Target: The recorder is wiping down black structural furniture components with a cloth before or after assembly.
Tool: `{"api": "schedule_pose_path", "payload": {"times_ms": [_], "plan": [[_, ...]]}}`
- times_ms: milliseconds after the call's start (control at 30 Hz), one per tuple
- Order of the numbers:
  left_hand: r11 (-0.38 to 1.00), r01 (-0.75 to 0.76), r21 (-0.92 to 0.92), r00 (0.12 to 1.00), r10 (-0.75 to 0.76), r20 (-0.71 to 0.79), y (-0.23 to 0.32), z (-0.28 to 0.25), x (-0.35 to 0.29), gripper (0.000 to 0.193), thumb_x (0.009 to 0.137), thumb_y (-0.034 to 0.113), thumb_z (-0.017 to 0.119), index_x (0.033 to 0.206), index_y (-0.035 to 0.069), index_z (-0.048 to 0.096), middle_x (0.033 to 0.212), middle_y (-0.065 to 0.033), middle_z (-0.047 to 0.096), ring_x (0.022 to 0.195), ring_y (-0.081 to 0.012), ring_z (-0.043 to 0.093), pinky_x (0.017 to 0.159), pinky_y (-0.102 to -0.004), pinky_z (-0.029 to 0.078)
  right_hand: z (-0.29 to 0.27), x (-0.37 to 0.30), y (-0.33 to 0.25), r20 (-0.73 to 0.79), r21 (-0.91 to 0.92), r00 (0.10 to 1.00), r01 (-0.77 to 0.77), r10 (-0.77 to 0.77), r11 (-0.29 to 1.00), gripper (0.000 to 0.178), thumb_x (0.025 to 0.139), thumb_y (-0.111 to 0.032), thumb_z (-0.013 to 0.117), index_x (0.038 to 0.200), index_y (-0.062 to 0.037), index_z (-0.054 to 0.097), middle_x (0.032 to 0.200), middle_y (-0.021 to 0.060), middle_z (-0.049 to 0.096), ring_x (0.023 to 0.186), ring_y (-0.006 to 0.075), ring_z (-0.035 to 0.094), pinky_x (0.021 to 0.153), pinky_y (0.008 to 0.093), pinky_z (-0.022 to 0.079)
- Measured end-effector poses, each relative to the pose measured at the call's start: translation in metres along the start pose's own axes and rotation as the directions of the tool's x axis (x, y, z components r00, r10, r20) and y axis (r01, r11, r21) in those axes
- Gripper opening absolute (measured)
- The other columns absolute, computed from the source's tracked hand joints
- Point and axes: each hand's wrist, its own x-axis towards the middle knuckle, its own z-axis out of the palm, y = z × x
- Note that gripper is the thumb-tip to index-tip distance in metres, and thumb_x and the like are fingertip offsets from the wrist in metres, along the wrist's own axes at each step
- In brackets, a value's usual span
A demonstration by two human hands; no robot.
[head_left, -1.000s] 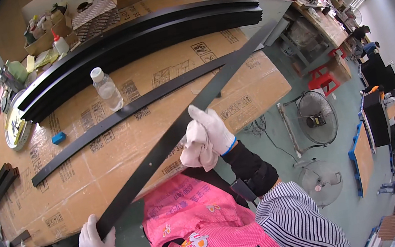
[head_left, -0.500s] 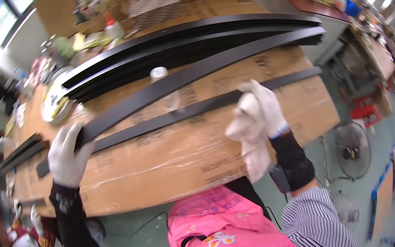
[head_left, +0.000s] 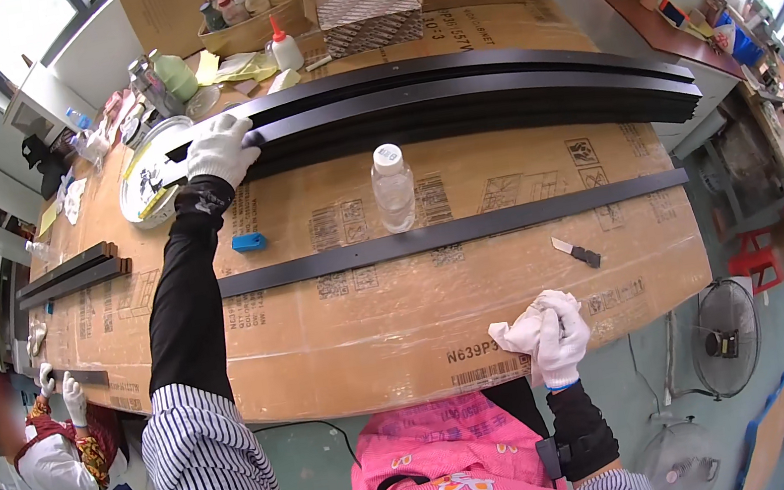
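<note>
My left hand [head_left: 220, 151], in a white glove, is closed over the left end of a long black bar [head_left: 450, 89] at the front of a stack of similar bars. Close to the table's front edge, my right hand [head_left: 560, 337], also gloved, grips a crumpled white cloth [head_left: 520, 332]. Between the two hands a single black strip [head_left: 470, 228] lies across the table. Behind that strip stands a clear bottle [head_left: 395, 194] with a white cap. A small blue block [head_left: 249, 242] rests below my left hand, and a utility knife [head_left: 578, 253] lies right of centre.
Cardboard [head_left: 347, 352] under clear film covers the table. Shorter dark bars [head_left: 71, 275] lie at the left, near a round white tray [head_left: 141, 217]. A box of bottles [head_left: 255, 19] and a red-tipped squeeze bottle [head_left: 287, 52] stand at the back. A co-worker [head_left: 59, 442] is at left; a fan [head_left: 723, 339] stands right.
The bar that my left hand held raised over the table now lies on the stack; that hand has moved forward with it. My right hand and cloth have come back toward the front edge.
</note>
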Motion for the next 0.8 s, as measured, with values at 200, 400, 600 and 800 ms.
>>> {"api": "schedule_pose_path", "payload": {"times_ms": [200,400,600,800], "plan": [[0.934,-0.036,-0.354,0.938,-0.091,-0.334,0.054,0.001,-0.048,0.022,0.095,0.031,0.073,0.09,0.01,0.072,0.087,-0.0102,0.069,0.081,-0.0333,0.07,0.073,-0.0449,0.054,0.001,0.003,0.0,-0.031,0.038,0.999,0.045,-0.044,0.998,0.014,0.094,-0.009,0.063,0.104,-0.0032,0.071,0.099,0.0141,0.074,0.095,0.0333,0.069,0.103,0.048,0.046],[0.939,-0.154,-0.308,0.964,0.211,0.164,0.132,0.037,-0.143,0.058,0.083,0.04,0.082,0.128,0.007,0.066,0.126,-0.016,0.064,0.124,-0.037,0.059,0.104,-0.0464,0.05,0.001,0.009,-0.001,-0.05,-0.008,0.991,0.12,-0.12,0.993,0.015,0.092,-0.014,0.069,0.103,-0.004,0.07,0.098,0.0137,0.072,0.088,0.0347,0.067,0.095,0.0481,0.048],[0.93,-0.155,-0.335,0.988,0.154,-0.029,0.129,0.066,-0.172,0.057,0.076,0.021,0.088,0.123,0.005,0.059,0.125,-0.0155,0.064,0.118,-0.0372,0.062,0.1,-0.0464,0.052,0.005,0.013,-0.044,0.323,-0.492,0.925,0.344,-0.199,0.8,0.043,0.079,-0.047,0.081,0.112,-0.0193,0.075,0.126,0.0098,0.063,0.127,0.0344,0.051,0.105,0.062,0.036],[0.855,-0.331,-0.399,0.944,0.29,-0.16,0.154,-0.012,-0.234,0.055,0.073,0.014,0.087,0.12,0.003,0.058,0.112,-0.0187,0.066,0.098,-0.0405,0.069,0.082,-0.0456,0.057,-0.001,-0.001,-0.012,0.105,-0.358,0.965,0.264,-0.242,0.896,0.02,0.084,-0.023,0.082,0.101,-0.0162,0.074,0.092,0.0025,0.07,0.087,0.0281,0.067,0.084,0.0415,0.053]]}}
